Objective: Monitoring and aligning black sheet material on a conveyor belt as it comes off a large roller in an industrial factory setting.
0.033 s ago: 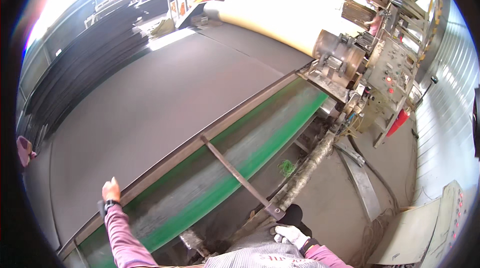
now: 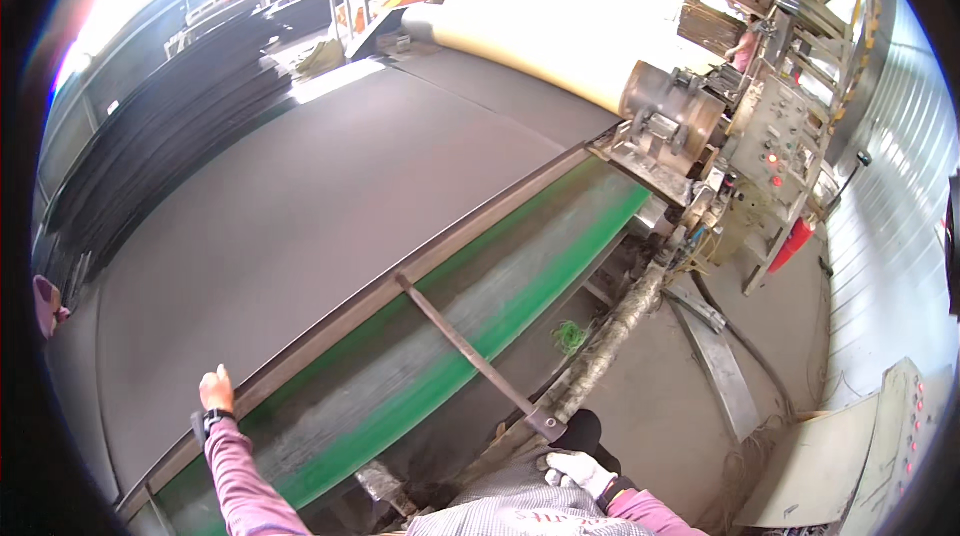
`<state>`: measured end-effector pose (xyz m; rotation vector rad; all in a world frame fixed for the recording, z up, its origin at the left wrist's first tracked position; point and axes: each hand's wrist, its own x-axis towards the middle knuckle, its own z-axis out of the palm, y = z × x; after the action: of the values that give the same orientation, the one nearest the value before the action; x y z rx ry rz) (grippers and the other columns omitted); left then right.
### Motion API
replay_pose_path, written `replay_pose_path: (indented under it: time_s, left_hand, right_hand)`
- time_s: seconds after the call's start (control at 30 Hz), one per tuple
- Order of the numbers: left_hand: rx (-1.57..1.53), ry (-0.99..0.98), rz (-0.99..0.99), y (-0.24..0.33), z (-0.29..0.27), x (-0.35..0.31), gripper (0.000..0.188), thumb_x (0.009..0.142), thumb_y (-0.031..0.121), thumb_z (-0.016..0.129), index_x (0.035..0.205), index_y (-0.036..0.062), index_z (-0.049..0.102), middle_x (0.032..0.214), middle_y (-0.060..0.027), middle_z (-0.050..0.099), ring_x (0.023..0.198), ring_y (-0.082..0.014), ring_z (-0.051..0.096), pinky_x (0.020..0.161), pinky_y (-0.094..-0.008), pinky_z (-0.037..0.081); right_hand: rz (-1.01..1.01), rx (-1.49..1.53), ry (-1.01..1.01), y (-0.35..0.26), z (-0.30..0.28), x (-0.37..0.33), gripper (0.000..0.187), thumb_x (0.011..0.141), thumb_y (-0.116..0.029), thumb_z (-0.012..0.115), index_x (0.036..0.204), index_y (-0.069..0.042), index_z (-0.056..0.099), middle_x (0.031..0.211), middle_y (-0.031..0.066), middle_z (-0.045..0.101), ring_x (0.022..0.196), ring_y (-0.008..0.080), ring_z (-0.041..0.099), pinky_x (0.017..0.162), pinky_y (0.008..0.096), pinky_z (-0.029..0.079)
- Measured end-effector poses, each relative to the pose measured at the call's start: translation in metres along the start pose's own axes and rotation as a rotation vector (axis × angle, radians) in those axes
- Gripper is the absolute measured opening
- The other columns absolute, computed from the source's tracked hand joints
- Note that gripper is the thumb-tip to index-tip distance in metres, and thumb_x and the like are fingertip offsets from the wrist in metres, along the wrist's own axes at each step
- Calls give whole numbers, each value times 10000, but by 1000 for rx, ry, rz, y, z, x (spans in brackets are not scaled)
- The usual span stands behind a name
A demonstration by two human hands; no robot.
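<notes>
A wide dark grey sheet [image 2: 300, 196] lies over a long table with a brown metal edge rail [image 2: 340, 318]. At the sheet's near edge, toward the left, is my bare left hand [image 2: 216, 391], with a dark watch on the wrist. Its fingers are curled in, and whether they pinch the sheet's edge is hidden. My right hand [image 2: 578, 472] wears a white glove and rests against the grey patterned apron [image 2: 530, 511] at my waist. Its fingers are bent, with nothing visible in them.
Below the rail runs a green-edged belt [image 2: 470, 336], crossed by a metal bar [image 2: 465, 346]. A yellowish sheet [image 2: 540, 26] rises at the far roller [image 2: 670, 106]. Control panels [image 2: 780, 141] stand right. Dark sheets [image 2: 170, 126] are stacked left. Another person's sleeve [image 2: 46, 306] shows far left.
The view has shifted slightly. My left hand is a little lower, still by the sheet's near edge. My right hand stays at my waist.
</notes>
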<state>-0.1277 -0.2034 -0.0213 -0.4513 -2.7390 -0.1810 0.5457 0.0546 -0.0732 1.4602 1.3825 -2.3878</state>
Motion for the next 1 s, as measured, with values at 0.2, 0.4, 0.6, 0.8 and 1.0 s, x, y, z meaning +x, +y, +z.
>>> replay_pose_path:
  time_s: [0.2,0.4,0.6,0.8,1.0]
  left_hand:
    - [-247,-31,194,89,-23,-22,450,836,384,532,627,-5,620,735,-188,608,727,-350,586,694,-433,446]
    - [-323,-32,511,199,-50,-45,460,814,397,548,589,2,617,665,-158,572,727,-323,561,693,-416,444]
    - [-291,-95,581,297,-36,-42,583,803,499,515,591,-35,614,705,-217,607,724,-346,598,690,-417,467]
    - [-571,-374,605,371,-50,-35,712,796,588,471,1044,-71,574,1025,-267,590,1051,-339,544,903,-381,425]
    - [-261,-286,966,287,-24,-26,361,905,200,418,1265,222,442,1216,-231,487,1122,-428,456,947,-436,394]
  right_hand:
    - [8,-12,21,-5,5,-4,307,909,-289,485,1051,-54,623,714,1,623,617,69,551,508,181,392]
    - [11,-18,18,2,-1,1,321,911,-295,483,1077,-58,622,736,1,625,652,57,547,510,177,377]
    - [15,-16,29,-3,2,-3,324,912,-314,487,1070,-71,632,781,-7,632,681,64,553,534,188,379]
    - [3,-42,39,-8,9,-5,337,896,-327,517,1063,-57,630,796,10,645,692,89,569,590,230,420]
    - [-44,-34,106,-7,12,-15,340,886,-331,531,1014,-33,632,759,36,643,664,79,565,573,199,419]
